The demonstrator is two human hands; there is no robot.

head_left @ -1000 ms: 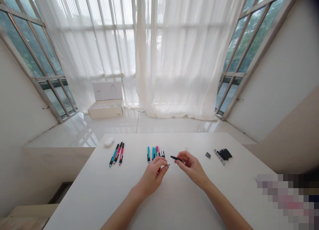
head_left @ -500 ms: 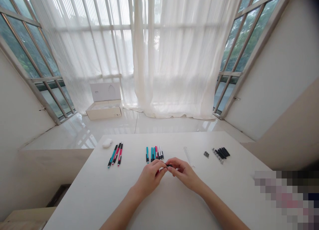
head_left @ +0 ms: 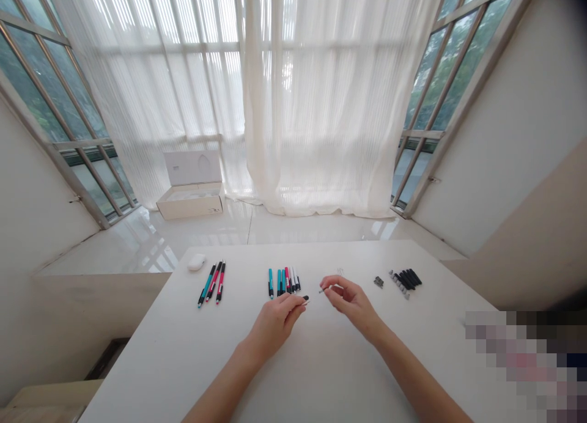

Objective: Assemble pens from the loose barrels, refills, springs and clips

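Bare forearms (head_left: pixel 224 377) converging, you keep your left grip (head_left: pixel 274 322) and right grip (head_left: pixel 352 299) near each other but apart, each pinched shut, fingers (head_left: pixel 337 281) curled against the thumb.

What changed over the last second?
The hands met, then parted, the right hand drawing back rightward. The black piece it held now appears to be in the left hand; the right hand pinches a small grey piece. Stayed put: the three pens at left, the white case, the black grips at right.
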